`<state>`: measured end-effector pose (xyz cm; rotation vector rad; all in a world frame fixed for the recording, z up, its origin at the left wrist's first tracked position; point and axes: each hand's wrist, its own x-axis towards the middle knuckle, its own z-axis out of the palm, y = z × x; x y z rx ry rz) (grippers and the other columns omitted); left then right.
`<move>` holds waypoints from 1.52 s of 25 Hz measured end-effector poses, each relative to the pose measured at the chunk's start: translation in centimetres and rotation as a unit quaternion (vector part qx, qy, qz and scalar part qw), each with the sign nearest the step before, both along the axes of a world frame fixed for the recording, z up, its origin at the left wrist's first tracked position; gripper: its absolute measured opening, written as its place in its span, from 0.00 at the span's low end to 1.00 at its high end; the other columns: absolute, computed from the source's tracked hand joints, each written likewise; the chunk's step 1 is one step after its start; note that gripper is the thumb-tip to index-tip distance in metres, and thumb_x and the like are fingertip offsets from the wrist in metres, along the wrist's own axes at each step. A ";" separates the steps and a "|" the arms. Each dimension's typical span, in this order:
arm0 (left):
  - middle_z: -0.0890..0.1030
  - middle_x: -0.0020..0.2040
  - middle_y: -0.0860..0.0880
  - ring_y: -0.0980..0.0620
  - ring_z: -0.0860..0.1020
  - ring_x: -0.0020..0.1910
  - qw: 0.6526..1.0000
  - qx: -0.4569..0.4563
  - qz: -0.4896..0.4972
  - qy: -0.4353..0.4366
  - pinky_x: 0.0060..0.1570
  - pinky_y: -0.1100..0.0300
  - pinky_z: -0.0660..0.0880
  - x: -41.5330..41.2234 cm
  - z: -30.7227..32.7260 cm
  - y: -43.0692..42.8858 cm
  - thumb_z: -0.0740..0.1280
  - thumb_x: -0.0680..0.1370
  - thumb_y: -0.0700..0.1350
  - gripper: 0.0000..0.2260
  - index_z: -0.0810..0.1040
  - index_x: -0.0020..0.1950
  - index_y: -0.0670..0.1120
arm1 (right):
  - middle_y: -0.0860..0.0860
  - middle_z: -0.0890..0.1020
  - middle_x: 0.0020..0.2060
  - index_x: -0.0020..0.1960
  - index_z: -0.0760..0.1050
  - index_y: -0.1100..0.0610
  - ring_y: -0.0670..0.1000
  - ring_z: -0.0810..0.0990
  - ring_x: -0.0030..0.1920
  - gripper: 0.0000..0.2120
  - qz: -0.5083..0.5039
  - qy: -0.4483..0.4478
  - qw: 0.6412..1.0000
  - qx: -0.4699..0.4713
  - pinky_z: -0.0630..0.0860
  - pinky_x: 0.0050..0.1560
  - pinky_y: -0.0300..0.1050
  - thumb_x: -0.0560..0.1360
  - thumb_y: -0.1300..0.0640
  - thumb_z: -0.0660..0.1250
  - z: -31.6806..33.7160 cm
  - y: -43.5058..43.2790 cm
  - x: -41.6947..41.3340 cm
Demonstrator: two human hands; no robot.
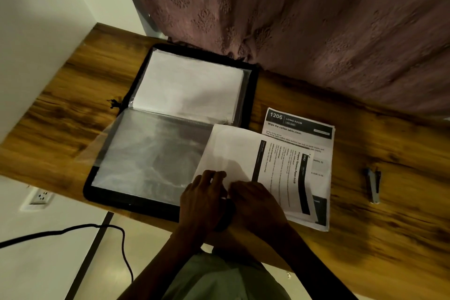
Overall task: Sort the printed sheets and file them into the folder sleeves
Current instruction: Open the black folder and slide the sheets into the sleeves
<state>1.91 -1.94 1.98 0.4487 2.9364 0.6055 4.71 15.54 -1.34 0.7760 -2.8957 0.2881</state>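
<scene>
A black zip folder (250,85) lies open on the wooden desk. Its far half holds white sheets (190,85) in sleeves, and an empty clear sleeve (146,153) covers the near half. A printed sheet (243,153) lies turned sideways, overlapping the folder's right edge and a stack of printed sheets (302,129) headed "1206 Living Room". My left hand (204,195) and my right hand (255,204) meet at the sheet's near corner. Fingers of both hands curl onto that corner and seem to pinch it, though blur hides the exact grip.
A small stapler (373,185) lies on the desk (389,226) to the right of the stack. A pink curtain (316,19) hangs behind the desk. A white wall (36,31) stands at left, with a socket (40,197) and a black cable (73,229) below the desk edge.
</scene>
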 end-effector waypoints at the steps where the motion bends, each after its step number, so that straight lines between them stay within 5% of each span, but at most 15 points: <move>1: 0.81 0.56 0.47 0.46 0.83 0.48 1.000 0.002 0.018 -0.017 0.41 0.51 0.81 0.0 0.3 0.1 0.78 0.69 0.50 0.27 0.75 0.66 0.46 | 0.50 0.84 0.51 0.53 0.83 0.55 0.52 0.83 0.54 0.19 0.002 -0.002 1.000 0.004 0.77 0.59 0.48 0.65 0.51 0.79 -0.2 0.1 -0.1; 5: 0.77 0.62 0.51 0.52 0.80 0.55 0.996 -0.024 0.040 -0.074 0.50 0.57 0.78 -0.2 0.1 0.5 0.67 0.79 0.52 0.20 0.69 0.69 0.50 | 0.51 0.79 0.63 0.62 0.78 0.52 0.54 0.76 0.66 0.21 0.061 -0.044 0.997 0.032 0.68 0.68 0.56 0.71 0.50 0.74 -1.2 1.2 -1.4; 8: 0.78 0.58 0.51 0.52 0.80 0.51 0.996 0.000 0.060 -0.065 0.46 0.58 0.79 -0.3 0.4 0.6 0.65 0.80 0.50 0.13 0.72 0.63 0.49 | 0.52 0.78 0.65 0.66 0.76 0.53 0.52 0.74 0.67 0.20 -0.093 -0.049 0.993 -0.060 0.71 0.67 0.54 0.79 0.44 0.64 0.6 3.7 -1.6; 11: 0.78 0.54 0.50 0.51 0.81 0.46 0.994 0.037 0.084 -0.051 0.44 0.57 0.80 -0.2 0.4 0.3 0.67 0.79 0.49 0.12 0.73 0.60 0.48 | 0.58 0.81 0.53 0.60 0.75 0.58 0.54 0.81 0.51 0.26 -0.438 -0.075 0.891 -0.096 0.79 0.50 0.48 0.80 0.38 0.54 2.5 8.1 -1.1; 14: 0.80 0.50 0.47 0.49 0.82 0.39 0.992 0.081 0.092 -0.028 0.38 0.57 0.80 -0.3 0.2 0.2 0.73 0.75 0.45 0.13 0.75 0.56 0.45 | 0.58 0.81 0.46 0.58 0.72 0.63 0.56 0.81 0.43 0.32 -0.594 -0.237 0.762 -0.101 0.78 0.42 0.46 0.77 0.34 0.56 2.4 10.4 -0.3; 17: 0.80 0.47 0.46 0.49 0.81 0.35 0.990 0.108 0.095 -0.010 0.34 0.63 0.72 -0.5 0.5 0.2 0.76 0.72 0.41 0.13 0.75 0.52 0.44 | 0.57 0.79 0.46 0.60 0.68 0.65 0.55 0.78 0.40 0.30 -0.591 -0.301 0.736 -0.133 0.77 0.37 0.44 0.76 0.37 0.63 1.8 10.1 0.0; 20: 0.80 0.48 0.48 0.50 0.82 0.37 0.990 0.097 0.099 -0.019 0.36 0.63 0.72 -0.6 0.9 0.2 0.73 0.75 0.44 0.11 0.75 0.53 0.45 | 0.58 0.78 0.53 0.64 0.67 0.62 0.56 0.80 0.46 0.29 -0.602 -0.309 0.695 -0.245 0.78 0.39 0.46 0.74 0.42 0.70 1.5 9.8 -0.7; 23: 0.80 0.51 0.50 0.52 0.81 0.42 0.992 0.056 0.099 -0.055 0.40 0.62 0.74 -0.5 1.1 0.3 0.68 0.78 0.50 0.11 0.74 0.57 0.48 | 0.57 0.81 0.51 0.53 0.74 0.59 0.59 0.81 0.50 0.15 -0.592 -0.305 0.648 -0.370 0.80 0.48 0.55 0.76 0.48 0.70 1.9 10.7 -1.5; 25: 0.79 0.51 0.52 0.53 0.80 0.44 0.993 0.032 0.092 -0.070 0.42 0.62 0.75 -0.4 1.0 0.3 0.66 0.79 0.52 0.11 0.73 0.59 0.49 | 0.56 0.82 0.46 0.48 0.76 0.57 0.60 0.81 0.49 0.09 -0.558 -0.330 0.639 -0.414 0.79 0.52 0.56 0.79 0.51 0.66 3.1 11.0 -2.2; 29: 0.79 0.49 0.52 0.54 0.79 0.42 0.994 -0.017 0.074 -0.084 0.40 0.62 0.72 -0.7 0.9 0.8 0.62 0.81 0.54 0.11 0.70 0.58 0.49 | 0.55 0.82 0.49 0.60 0.75 0.58 0.55 0.80 0.51 0.10 -0.528 -0.356 0.643 -0.425 0.75 0.49 0.50 0.81 0.56 0.62 4.3 9.9 -4.1; 33: 0.78 0.50 0.52 0.54 0.80 0.44 0.993 -0.027 0.082 -0.084 0.42 0.62 0.74 -1.6 0.9 1.5 0.60 0.82 0.54 0.12 0.68 0.61 0.49 | 0.46 0.78 0.44 0.58 0.72 0.52 0.49 0.77 0.48 0.07 -0.512 -0.340 0.643 -0.457 0.74 0.51 0.48 0.81 0.59 0.63 4.1 7.7 -5.0; 38: 0.77 0.50 0.52 0.57 0.73 0.40 0.990 -0.074 0.057 -0.102 0.39 0.64 0.69 -1.8 0.8 1.3 0.63 0.81 0.51 0.09 0.71 0.58 0.48 | 0.47 0.80 0.51 0.58 0.72 0.48 0.48 0.79 0.52 0.08 -0.459 -0.358 0.652 -0.486 0.77 0.52 0.49 0.81 0.58 0.61 3.2 3.8 -5.9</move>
